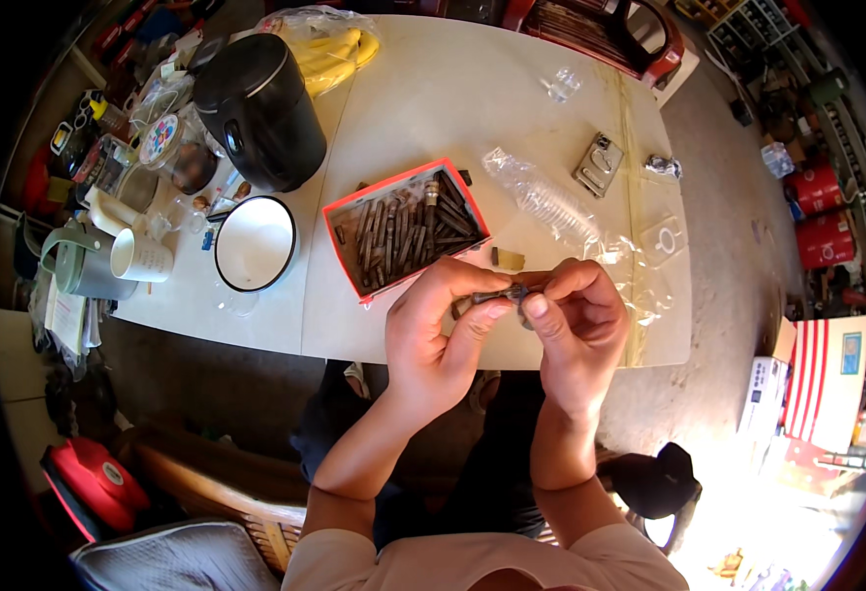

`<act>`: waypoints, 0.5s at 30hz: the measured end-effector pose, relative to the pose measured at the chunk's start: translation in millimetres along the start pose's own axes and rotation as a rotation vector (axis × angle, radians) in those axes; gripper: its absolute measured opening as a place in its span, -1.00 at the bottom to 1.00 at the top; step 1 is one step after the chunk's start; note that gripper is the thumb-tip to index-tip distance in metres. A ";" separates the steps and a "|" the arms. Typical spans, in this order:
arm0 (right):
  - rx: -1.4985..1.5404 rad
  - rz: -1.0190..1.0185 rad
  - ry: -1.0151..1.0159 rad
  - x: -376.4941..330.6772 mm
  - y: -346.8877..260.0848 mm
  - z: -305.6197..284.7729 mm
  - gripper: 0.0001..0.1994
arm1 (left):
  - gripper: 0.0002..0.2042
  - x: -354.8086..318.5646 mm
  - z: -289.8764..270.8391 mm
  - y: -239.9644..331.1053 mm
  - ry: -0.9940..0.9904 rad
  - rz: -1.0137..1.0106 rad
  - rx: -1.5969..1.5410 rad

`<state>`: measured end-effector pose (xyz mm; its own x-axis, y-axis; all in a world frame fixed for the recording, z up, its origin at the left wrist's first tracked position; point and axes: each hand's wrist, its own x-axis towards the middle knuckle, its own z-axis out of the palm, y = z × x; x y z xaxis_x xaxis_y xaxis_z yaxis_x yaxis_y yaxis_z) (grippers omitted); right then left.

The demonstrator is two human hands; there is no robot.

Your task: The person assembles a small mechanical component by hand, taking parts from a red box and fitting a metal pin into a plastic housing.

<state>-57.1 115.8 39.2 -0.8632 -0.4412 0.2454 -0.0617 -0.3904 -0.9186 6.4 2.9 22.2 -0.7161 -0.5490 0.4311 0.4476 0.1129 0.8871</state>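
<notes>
Above the near edge of the table, my left hand (425,330) and my right hand (580,340) meet. Thumb and fingers of each pinch a short dark metal bit (492,295), one end per hand. Its ends are partly covered by the fingertips, so its exact kind is hard to make out. Just beyond my left hand lies a shallow red-rimmed box (387,184). Many similar dark metal bits (393,236) are heaped in it. A small yellowish block (508,259) rests on the table beyond the fingertips.
Clear ribbed plastic packaging (543,200) and a metal plate with clips (600,164) lie to the right. Leftward stand a white bowl with a dark rim (256,244), a black lidded appliance (265,118), a white cup (141,256) and jars. Bananas (339,59) sit in a bag behind.
</notes>
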 end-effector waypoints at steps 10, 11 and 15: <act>0.000 0.025 0.013 2.6 -3.9 -3.0 -0.86 | -0.87 -1.0 4.3 -3.8 -0.046 0.059 0.010; 0.017 0.028 0.030 3.2 -3.8 -4.0 -0.86 | -0.86 -1.4 4.0 -4.3 -0.055 0.059 0.003; -0.012 0.023 -0.024 2.2 -1.5 -5.7 -0.86 | -0.86 -4.2 3.4 -1.9 0.016 -0.032 -0.001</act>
<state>-61.7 120.1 39.4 -0.8522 -0.4690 0.2317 -0.0482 -0.3706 -0.9275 6.8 7.9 19.2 -0.7209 -0.5658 0.4002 0.4252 0.0948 0.9001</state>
